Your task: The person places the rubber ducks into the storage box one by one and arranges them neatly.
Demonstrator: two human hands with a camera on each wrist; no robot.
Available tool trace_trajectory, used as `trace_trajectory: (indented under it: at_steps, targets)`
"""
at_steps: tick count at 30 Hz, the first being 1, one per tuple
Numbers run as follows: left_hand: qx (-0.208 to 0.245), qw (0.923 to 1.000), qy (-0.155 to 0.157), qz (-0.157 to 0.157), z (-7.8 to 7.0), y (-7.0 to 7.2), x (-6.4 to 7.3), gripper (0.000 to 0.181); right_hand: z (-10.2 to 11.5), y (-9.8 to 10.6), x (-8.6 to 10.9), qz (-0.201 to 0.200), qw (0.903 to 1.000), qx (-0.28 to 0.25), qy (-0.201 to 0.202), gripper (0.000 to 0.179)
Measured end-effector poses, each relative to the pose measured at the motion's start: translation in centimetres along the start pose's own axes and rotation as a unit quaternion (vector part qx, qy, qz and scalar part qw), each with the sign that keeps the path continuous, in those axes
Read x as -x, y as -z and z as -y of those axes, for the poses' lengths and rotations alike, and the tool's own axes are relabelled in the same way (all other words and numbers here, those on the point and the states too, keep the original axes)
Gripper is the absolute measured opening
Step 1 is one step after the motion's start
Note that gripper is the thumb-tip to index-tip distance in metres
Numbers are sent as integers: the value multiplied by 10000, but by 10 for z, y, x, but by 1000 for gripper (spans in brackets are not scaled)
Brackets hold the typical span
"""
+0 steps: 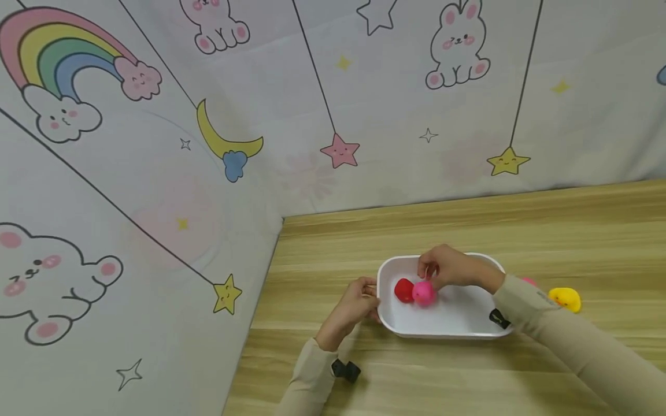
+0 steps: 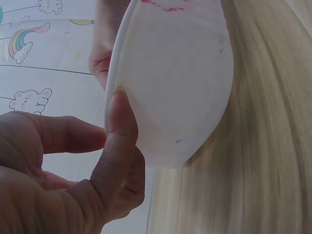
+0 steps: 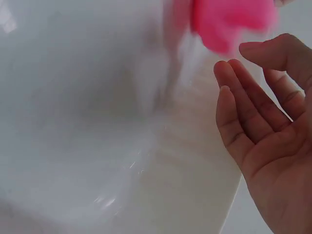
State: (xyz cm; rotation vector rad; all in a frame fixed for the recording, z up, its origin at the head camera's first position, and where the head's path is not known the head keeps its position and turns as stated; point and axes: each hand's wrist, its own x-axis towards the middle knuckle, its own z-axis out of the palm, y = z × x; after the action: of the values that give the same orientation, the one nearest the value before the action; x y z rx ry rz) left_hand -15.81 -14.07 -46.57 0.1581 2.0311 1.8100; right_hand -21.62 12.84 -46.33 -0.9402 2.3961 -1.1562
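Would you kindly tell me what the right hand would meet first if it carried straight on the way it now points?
The right hand would most likely meet the pink toy first, close to its fingertips in the white tub; depth is unclear, so it might pass above.

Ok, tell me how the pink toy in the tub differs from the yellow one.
Colour: the pink toy is bright pink, the yellow toy yellow with an orange patch.
Place: the pink toy is inside the white tub; the yellow toy is outside, on the table.
Hands: the pink toy is beside the right hand; no hand is at the yellow toy.
Both look rounded and far smaller than the tub.
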Motion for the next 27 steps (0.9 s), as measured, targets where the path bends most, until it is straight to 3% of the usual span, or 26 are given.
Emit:
trace_trajectory:
  at_steps: [6,11,17,22,24,27]
  targets:
    - [-53,10000,-42,8,2,0,0,45,9,-5,1,165,9976,658,155,21]
    - [-65,10000,-27,56,3,1,-3,46,20,-11,1,590,9953,774,26,11]
    - [-104,9999,-5,53,3,1,-4,46,29,-26,-1,1203,9872,1042,77,21]
    - [-98,9999,17,83,2,1,-3,47,33,-32,-1,1696,9818,847,-109,20]
    - [-103,9999,31,97,2,1,-3,47,33,-31,0,1754,9810,787,-278,15]
    - [-91,9999,15,97,1,1,-2,47,31,-25,4,1515,9830,940,-435,19]
